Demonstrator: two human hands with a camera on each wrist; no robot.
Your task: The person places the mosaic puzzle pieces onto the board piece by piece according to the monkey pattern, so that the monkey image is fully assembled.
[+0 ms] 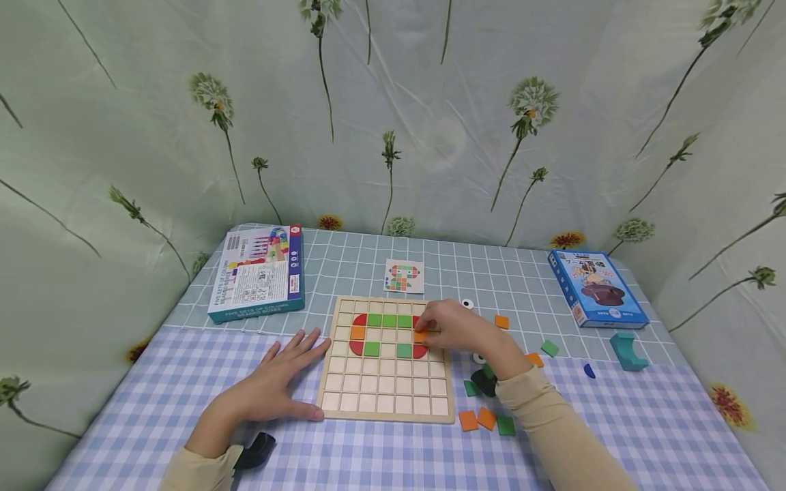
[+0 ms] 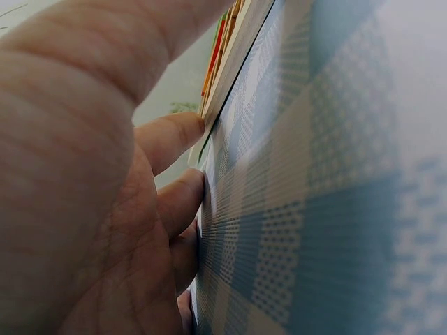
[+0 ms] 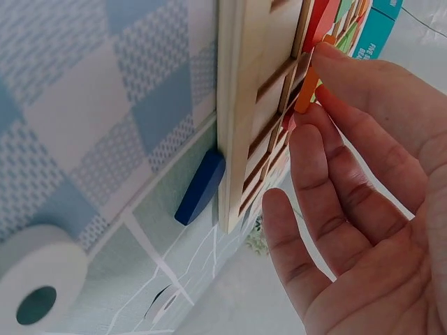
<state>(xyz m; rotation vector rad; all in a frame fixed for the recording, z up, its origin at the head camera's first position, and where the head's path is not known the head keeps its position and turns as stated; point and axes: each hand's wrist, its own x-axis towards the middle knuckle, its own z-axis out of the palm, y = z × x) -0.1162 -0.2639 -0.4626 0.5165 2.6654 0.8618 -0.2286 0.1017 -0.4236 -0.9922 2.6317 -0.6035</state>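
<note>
A wooden grid board [image 1: 387, 386] lies on the cloth in front of me. Red curved pieces, green squares and an orange square [image 1: 357, 333] fill some of its cells. My left hand [image 1: 270, 383] is spread flat on the cloth, fingertips and thumb against the board's left edge. Over the board's right part, my right hand [image 1: 460, 332] pinches an orange square tile [image 3: 308, 89] between thumb and fingers. The tile stands tilted at the cells, between red pieces in the right wrist view. The other right fingers are loosely bent.
Behind the board lies a pattern card [image 1: 404, 276]. Loose orange tiles [image 1: 469, 421], green tiles [image 1: 506, 426] and eye pieces [image 1: 467, 303] are scattered to the right. A bead-set box [image 1: 258, 273] stands back left, a blue box [image 1: 597, 288] back right, beside a teal curved block [image 1: 629, 352].
</note>
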